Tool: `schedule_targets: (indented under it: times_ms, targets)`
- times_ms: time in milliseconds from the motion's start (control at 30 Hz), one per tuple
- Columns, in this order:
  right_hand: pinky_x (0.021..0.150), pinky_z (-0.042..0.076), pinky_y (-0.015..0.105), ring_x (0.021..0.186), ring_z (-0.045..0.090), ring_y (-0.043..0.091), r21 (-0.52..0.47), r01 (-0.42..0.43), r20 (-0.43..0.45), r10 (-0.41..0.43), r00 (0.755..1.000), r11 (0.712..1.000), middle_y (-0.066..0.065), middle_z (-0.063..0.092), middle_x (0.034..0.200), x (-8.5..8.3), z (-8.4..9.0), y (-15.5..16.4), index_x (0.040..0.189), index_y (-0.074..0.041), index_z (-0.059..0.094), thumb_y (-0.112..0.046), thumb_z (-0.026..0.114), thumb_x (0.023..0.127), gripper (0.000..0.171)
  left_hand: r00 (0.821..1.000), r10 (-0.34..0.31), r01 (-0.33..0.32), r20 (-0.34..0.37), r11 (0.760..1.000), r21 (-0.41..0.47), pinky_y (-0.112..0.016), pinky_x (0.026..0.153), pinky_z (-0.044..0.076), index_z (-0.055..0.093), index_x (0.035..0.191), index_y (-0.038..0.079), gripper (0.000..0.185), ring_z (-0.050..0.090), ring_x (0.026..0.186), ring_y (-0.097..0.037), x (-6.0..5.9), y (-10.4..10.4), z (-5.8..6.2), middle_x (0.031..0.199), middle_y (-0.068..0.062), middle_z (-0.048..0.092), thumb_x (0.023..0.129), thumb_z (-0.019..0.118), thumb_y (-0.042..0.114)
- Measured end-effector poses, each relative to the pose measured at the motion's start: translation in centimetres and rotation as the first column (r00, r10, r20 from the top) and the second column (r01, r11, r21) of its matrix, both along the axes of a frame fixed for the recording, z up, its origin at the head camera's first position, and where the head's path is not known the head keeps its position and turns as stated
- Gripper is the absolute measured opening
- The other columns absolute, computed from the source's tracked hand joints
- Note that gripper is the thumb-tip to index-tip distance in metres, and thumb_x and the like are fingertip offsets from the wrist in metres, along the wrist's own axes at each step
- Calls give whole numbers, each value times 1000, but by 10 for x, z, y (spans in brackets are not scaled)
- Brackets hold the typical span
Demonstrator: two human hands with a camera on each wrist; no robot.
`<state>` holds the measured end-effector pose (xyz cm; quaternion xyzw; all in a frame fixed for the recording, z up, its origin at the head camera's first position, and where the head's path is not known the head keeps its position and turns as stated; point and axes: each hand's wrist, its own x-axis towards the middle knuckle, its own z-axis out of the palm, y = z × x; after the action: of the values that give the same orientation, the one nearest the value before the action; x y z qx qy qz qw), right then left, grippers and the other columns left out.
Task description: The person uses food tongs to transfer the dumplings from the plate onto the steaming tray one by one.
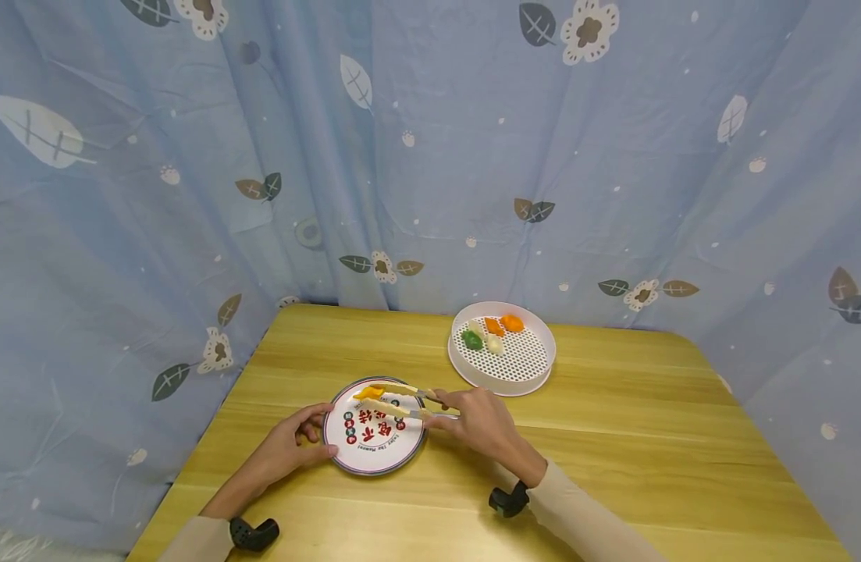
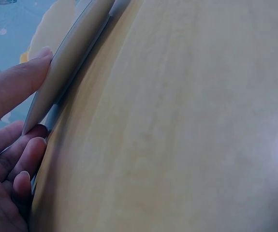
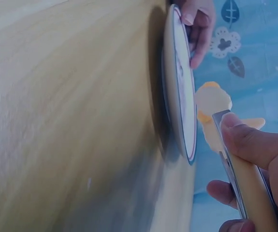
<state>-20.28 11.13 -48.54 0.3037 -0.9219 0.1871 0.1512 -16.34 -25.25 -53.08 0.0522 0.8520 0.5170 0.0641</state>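
Note:
A round white plate (image 1: 344,446) with red characters sits on the wooden table, its rim banded in dark colour. My left hand (image 1: 289,442) holds the plate's left rim, the thumb and fingers spread along the edge; in the left wrist view the fingers (image 2: 32,152) curl by its underside. With my right hand (image 1: 482,421) I grip a pair of metal tongs (image 1: 400,410) with cream-coloured ends. A small yellow-orange piece (image 1: 369,393), like a toy food piece, is at the tong tips over the plate's upper part. In the right wrist view, the tong tips partly cover it.
Behind and right of the plate stands a white round basket (image 1: 458,361) with a perforated bottom. Inside lie orange pieces (image 1: 512,323), a green piece (image 1: 472,340) and pale pieces (image 1: 495,344). A blue patterned curtain (image 1: 458,156) hangs along the table's back edge and sides.

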Motion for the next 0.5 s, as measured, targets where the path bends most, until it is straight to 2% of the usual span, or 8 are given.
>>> schedule_targets:
  times_ms: [200,400,500]
  targets:
    - [54,43,26,64,62,10,-24,27,-23,-28,999,999,-3,79,93,1,7,10,121,-19,79,-52,83,80,53,1000,-6,6,-2,1000,14,-28,74,41,56,145,13,74,50,94,-23,1,0,0,115,-9,57,81,90,27]
    - [55,44,29,62,60,10,-55,42,-67,-45,997,998,-4,78,86,1,14,21,118,-19,80,-50,85,78,51,1000,-10,10,-1,999,36,-29,74,41,55,146,13,74,50,95,-24,1,0,0,115,-9,56,82,90,25]
    - [54,45,28,63,64,11,-70,57,-76,-63,995,996,-5,78,85,1,16,27,117,-20,81,-50,86,77,50,1000,-7,7,-4,1000,22,-29,73,40,55,146,13,74,50,94,-24,1,0,-2,115,-8,57,82,90,25]
